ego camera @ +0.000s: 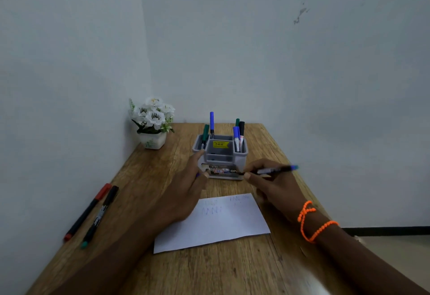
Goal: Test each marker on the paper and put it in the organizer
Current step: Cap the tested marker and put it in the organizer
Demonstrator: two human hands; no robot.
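- right hand [272, 185] grasps a blue marker [277, 169], lying level above the paper [216, 222], at 3 o'clock of the organizer [221, 155].
- left hand [186, 192] released, fingers straight, at the organizer's 8 o'clock.

Right hand [271, 184] pinched blue marker [277, 169] in front of grey organizer [221, 155]; left hand [186, 192] hovered over paper [216, 222].
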